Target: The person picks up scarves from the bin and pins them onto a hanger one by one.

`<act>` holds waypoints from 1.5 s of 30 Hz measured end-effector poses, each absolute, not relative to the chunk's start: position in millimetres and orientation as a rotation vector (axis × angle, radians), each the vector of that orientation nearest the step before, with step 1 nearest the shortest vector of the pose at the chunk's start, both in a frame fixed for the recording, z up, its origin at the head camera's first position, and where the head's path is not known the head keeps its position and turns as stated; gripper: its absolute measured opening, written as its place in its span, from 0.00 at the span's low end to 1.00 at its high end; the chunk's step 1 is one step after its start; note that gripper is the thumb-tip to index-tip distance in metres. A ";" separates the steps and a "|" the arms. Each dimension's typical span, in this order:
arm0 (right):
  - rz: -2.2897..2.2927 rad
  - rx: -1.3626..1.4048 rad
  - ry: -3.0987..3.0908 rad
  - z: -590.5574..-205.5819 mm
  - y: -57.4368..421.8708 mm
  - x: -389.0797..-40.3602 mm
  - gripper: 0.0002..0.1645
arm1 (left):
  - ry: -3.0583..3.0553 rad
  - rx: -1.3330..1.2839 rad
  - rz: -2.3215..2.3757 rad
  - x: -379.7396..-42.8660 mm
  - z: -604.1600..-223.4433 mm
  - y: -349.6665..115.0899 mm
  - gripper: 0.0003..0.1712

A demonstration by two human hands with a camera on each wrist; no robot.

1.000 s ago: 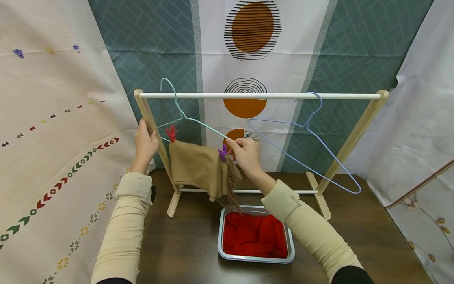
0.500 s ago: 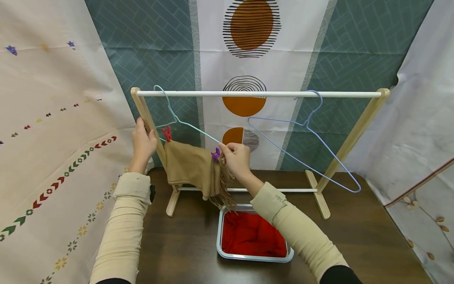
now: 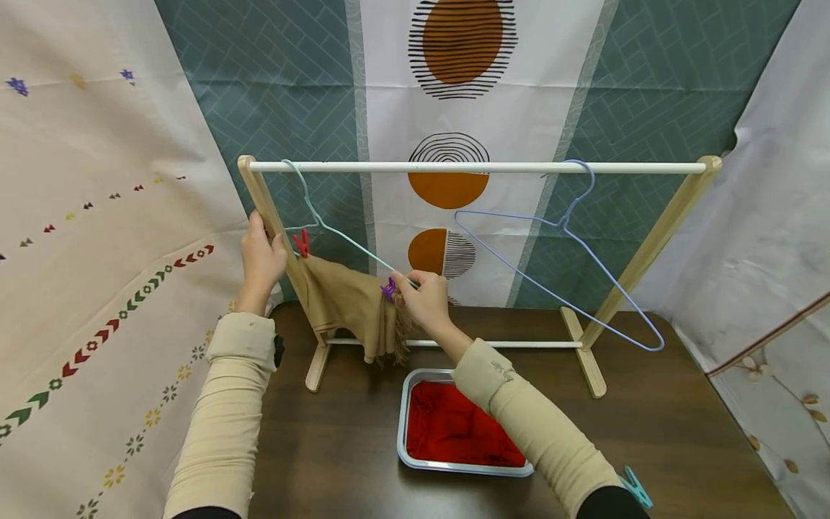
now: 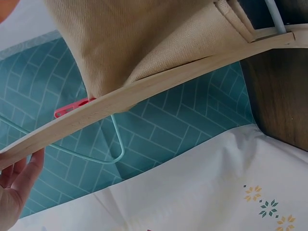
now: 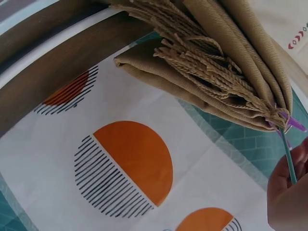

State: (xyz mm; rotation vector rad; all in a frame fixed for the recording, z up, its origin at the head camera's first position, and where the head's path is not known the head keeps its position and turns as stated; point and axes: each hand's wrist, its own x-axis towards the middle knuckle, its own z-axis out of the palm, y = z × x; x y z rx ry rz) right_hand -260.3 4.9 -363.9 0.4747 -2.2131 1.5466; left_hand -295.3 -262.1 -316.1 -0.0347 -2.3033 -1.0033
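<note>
My left hand [image 3: 262,256] grips the wooden left post [image 3: 259,191] of a small clothes rack, fingers curled round it. My right hand [image 3: 424,303] pinches the right end of a mint-green hanger [image 3: 353,244], whose hook is over the white top rod [image 3: 415,167] near its left end. A folded tan scarf [image 3: 344,303] with a twisted fringe [image 5: 207,72] hangs from that hanger. A red clothespin [image 3: 302,243] clips it at the left and a purple clothespin [image 3: 389,290] at the right, right beside my fingertips. The hanger tilts down toward my right hand.
A blue hanger [image 3: 525,282] hangs from the rod's right part. Below my right forearm, a metal tray [image 3: 403,425] holds red cloth [image 3: 447,425] on the dark table [image 3: 324,454]. A teal clothespin [image 3: 635,489] lies at the front right. Patterned cloths surround the table.
My right hand has moved left and down with the hanger's end, and the hook, earlier raised above the rod, has come down onto it. The left hand keeps its grip on the post.
</note>
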 end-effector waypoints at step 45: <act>1.479 0.603 -2.222 -353.6 95.6 -173.6 0.06 | -2.318 -0.039 -1.013 -293.8 -313.0 -262.2 0.20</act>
